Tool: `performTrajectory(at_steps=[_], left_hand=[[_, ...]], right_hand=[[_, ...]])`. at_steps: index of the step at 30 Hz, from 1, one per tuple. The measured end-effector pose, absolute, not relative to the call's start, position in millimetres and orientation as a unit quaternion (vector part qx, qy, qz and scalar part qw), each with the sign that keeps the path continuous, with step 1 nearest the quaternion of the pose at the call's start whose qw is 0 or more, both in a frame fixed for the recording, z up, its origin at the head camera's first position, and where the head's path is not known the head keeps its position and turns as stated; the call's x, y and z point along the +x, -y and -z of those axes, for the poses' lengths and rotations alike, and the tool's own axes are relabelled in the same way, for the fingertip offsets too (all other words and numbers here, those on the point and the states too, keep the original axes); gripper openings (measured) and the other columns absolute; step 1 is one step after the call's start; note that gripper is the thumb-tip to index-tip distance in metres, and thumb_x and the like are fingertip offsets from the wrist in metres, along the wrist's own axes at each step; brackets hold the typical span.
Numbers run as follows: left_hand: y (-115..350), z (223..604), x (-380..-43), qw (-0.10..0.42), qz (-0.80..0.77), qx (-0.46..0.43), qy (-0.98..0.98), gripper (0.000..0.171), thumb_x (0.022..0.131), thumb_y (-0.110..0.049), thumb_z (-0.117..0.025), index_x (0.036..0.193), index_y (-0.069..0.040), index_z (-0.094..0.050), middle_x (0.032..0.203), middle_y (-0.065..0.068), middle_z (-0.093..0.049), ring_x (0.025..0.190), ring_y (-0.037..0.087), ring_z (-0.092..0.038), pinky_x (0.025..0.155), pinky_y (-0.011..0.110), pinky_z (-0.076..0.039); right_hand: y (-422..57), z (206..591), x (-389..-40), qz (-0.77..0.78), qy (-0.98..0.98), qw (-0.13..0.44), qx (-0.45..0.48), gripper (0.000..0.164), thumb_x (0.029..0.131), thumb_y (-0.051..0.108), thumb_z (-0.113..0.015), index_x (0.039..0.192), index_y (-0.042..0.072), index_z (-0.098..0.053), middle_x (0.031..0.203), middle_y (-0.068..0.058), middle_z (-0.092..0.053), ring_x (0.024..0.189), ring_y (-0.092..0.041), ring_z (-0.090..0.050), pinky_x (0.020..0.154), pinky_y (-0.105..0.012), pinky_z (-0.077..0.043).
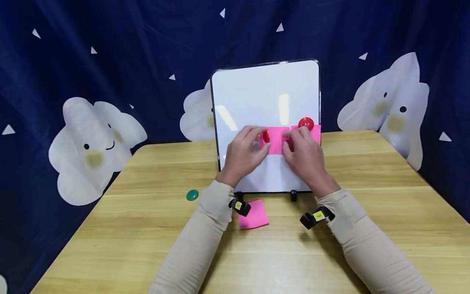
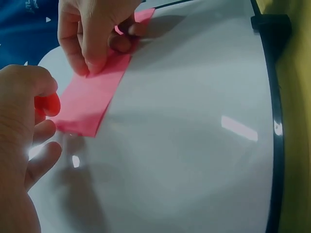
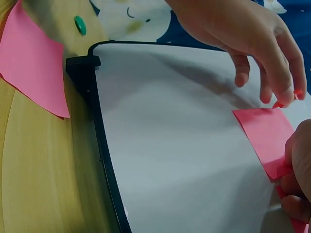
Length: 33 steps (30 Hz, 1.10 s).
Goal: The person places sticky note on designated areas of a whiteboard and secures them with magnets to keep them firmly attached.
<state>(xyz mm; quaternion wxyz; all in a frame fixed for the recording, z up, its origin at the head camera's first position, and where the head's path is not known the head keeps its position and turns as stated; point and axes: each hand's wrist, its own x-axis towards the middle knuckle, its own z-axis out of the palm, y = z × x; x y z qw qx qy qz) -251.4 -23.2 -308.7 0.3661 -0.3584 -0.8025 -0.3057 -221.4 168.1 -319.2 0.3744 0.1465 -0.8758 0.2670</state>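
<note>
My left hand (image 1: 243,152) pinches a red round magnet (image 1: 266,136) at the left edge of a pink sticky note (image 1: 279,143). That note lies against the white face of a small whiteboard (image 1: 253,98). At the note's right edge, my right hand (image 1: 305,154) pinches it between thumb and fingers; the exact contact is partly hidden. Just to the right is a second pink sticky note (image 1: 316,132), with another red magnet (image 1: 306,123) on its top part. In the left wrist view, the held magnet (image 2: 48,104) shows between the left fingers.
On the wooden table (image 1: 147,245), a green round magnet (image 1: 192,195) lies left of the board. A loose pink sticky note (image 1: 256,216) lies in front of it, partly behind the left wrist camera. Black feet (image 1: 293,195) support the board. A dark blue curtain (image 1: 165,32) hangs behind.
</note>
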Motion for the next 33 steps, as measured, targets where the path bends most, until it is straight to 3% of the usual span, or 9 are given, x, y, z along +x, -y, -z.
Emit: performTrajectory(at_steps=[5, 25, 33], left_hand=[[17, 304, -252, 0.373, 0.292, -0.364, 0.802, 0.038, 0.087, -0.020, -0.076, 0.123, -0.009, -0.069, 0.114, 0.007, -0.064, 0.096, 0.014, -0.062, 0.081, 0.020, -0.052], [3, 289, -258, 0.359, 0.212, -0.337, 0.845, 0.039, 0.090, -0.021, -0.074, 0.128, -0.014, -0.069, 0.120, 0.006, -0.060, 0.082, 0.012, -0.064, 0.065, 0.019, -0.051], [-5, 284, -258, 0.359, 0.175, -0.327, 0.856, 0.041, 0.092, -0.025, -0.072, 0.132, -0.015, -0.067, 0.121, 0.007, -0.061, 0.085, 0.014, -0.068, 0.068, 0.021, -0.054]], right_hand=[[-168, 320, -222, -0.269, 0.876, 0.374, 0.144, 0.026, 0.085, 0.008, -0.076, 0.109, 0.000, -0.069, 0.096, -0.015, -0.055, 0.080, -0.028, -0.057, 0.066, -0.042, -0.054], [-169, 321, -223, -0.265, 0.872, 0.384, 0.148, 0.024, 0.087, 0.006, -0.074, 0.109, -0.001, -0.068, 0.094, -0.015, -0.054, 0.076, -0.027, -0.056, 0.062, -0.040, -0.051], [-168, 319, -222, -0.277, 0.871, 0.382, 0.137, 0.024, 0.087, 0.005, -0.074, 0.110, -0.001, -0.069, 0.096, -0.017, -0.056, 0.079, -0.030, -0.058, 0.066, -0.044, -0.054]])
